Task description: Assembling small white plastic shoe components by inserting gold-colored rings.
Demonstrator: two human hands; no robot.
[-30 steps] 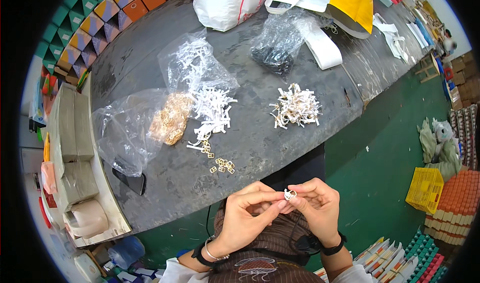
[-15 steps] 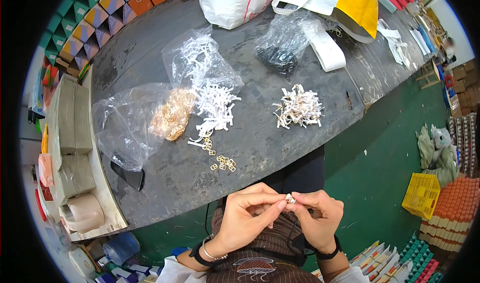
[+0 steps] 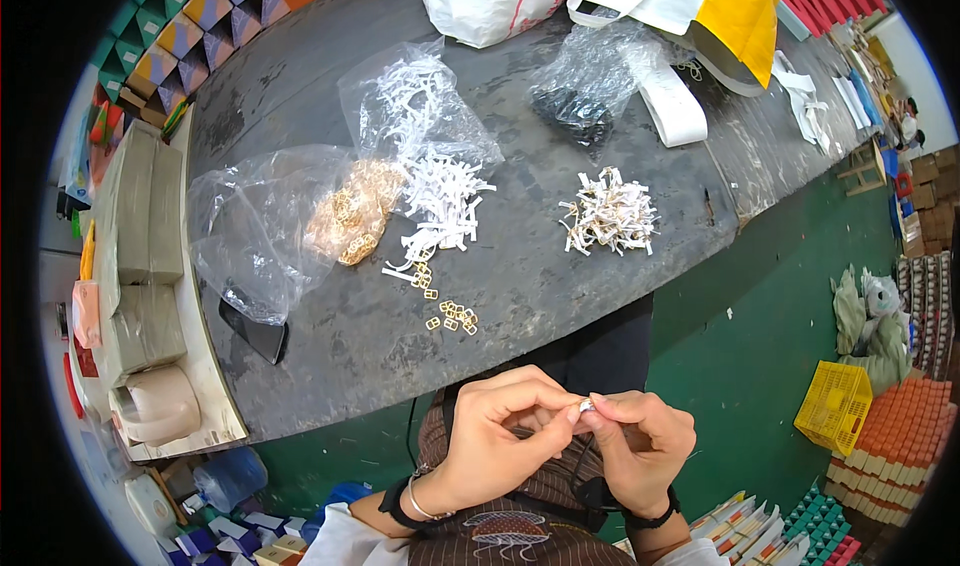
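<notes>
Close in front of my body, just off the table's front edge, my left hand (image 3: 515,426) and my right hand (image 3: 637,440) meet fingertip to fingertip. Between them they pinch a small gold buckle with a white strip (image 3: 586,405), mostly covered by my fingers. On the table lie loose gold buckles (image 3: 456,317), beside a clear bag of gold buckles (image 3: 352,216). White strips (image 3: 440,201) spill out of another clear bag (image 3: 415,91). Farther right sits a pile of white strips with gold buckles on them (image 3: 610,213).
The dark table (image 3: 330,366) holds a black phone (image 3: 253,331) at left and a bubble-wrap bag (image 3: 580,96) with dark contents. White bags (image 3: 495,1) stand at the back. A wide white band (image 3: 672,106) lies at right. A yellow crate (image 3: 833,406) is on the green floor.
The view has shifted slightly, so the table things sit a little farther right. My fingers have closed more over the small buckle and strip, and less of it shows.
</notes>
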